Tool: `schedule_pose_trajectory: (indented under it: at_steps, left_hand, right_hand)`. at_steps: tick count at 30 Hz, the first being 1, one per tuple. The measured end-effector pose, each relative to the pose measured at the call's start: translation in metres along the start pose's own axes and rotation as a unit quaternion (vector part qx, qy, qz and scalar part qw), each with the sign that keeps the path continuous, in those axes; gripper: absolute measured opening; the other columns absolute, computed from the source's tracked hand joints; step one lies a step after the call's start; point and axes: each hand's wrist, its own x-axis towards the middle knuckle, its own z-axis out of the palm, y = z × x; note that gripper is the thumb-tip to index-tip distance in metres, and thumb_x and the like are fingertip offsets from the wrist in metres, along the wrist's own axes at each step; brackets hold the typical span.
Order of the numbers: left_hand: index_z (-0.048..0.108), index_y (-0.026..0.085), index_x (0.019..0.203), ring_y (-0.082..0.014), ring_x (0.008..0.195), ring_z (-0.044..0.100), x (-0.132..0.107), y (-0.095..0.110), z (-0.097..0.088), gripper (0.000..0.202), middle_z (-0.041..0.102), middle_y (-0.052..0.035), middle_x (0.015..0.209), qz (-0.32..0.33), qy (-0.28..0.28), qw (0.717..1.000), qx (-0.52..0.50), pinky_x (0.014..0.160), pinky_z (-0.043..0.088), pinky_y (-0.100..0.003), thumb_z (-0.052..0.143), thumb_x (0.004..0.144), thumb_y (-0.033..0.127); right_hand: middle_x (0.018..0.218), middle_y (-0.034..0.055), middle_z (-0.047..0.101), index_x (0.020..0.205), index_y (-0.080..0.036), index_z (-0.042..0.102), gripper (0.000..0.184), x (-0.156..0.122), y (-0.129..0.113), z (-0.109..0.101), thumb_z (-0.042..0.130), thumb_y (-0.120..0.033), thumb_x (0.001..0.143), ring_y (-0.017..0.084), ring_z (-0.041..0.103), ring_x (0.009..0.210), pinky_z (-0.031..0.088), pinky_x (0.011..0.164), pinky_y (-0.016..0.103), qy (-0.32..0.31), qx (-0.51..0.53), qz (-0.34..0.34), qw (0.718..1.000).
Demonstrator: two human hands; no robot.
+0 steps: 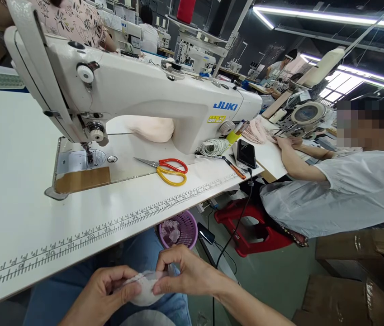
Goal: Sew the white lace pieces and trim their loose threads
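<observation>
Over my lap, below the table edge, a small white lace-edged fabric piece [146, 292] is stretched between my hands. My left hand [105, 290] pinches its left side between thumb and fingers. On the right, my right hand [181, 271] grips the upper right edge in a similar pinch. Another pale rounded piece [147, 318] shows below, on my lap. Beyond the hands stands a white sewing machine [137, 86] with its needle area at the left. Scissors [169, 171] with red and yellow handles lie on the machine bed, blades pointing left.
A printed ruler [110, 226] runs along the front of the white table [25, 217]. A phone [246, 154] with a cable lies at the table's right end. Below are a purple basket [187, 228] and a red stool [253, 226]. A co-worker [348, 176] sits at the right.
</observation>
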Motion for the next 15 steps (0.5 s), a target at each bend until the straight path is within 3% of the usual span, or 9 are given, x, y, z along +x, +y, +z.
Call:
schedule_pose_trajectory:
  at_steps: [7, 12, 15]
  left_hand:
    - [0.078, 0.017, 0.075, -0.0159, 0.063, 0.06, -0.002, -0.002, 0.001, 0.041, 0.071, -0.004, 0.066, 0.001, 0.003, 1.0, 0.024, 0.059, 0.045, -0.018, 0.074, 0.069, 0.057]
    - [0.076, 0.017, 0.072, -0.0147, 0.061, 0.057, -0.005, 0.0, 0.002, 0.043, 0.07, -0.0033, 0.065, -0.009, -0.006, 0.998, 0.054, 0.056, 0.042, -0.017, 0.071, 0.071, 0.059]
    - [0.078, 0.016, 0.078, -0.0168, 0.062, 0.059, -0.008, 0.003, 0.002, 0.047, 0.071, -0.005, 0.067, -0.022, -0.01, 0.999, 0.044, 0.057, 0.043, -0.02, 0.071, 0.069, 0.062]
  right_hand:
    - [0.062, -0.0038, 0.054, 0.073, -0.014, 0.064, 0.043, -0.003, 0.0, 0.0, 0.073, -0.056, 0.069, 0.008, 0.047, 0.057, 0.036, 0.056, 0.02, -0.029, -0.054, -0.011, 0.998]
    - [0.065, -0.0052, 0.056, 0.076, -0.017, 0.065, 0.04, -0.001, -0.009, 0.007, 0.075, -0.055, 0.068, 0.01, 0.051, 0.068, 0.038, 0.077, 0.024, 0.004, -0.156, -0.008, 0.988]
    - [0.061, -0.0046, 0.054, 0.074, -0.015, 0.063, 0.042, 0.002, -0.008, 0.009, 0.068, -0.057, 0.075, 0.009, 0.05, 0.061, 0.04, 0.067, 0.021, -0.029, -0.122, -0.015, 0.992]
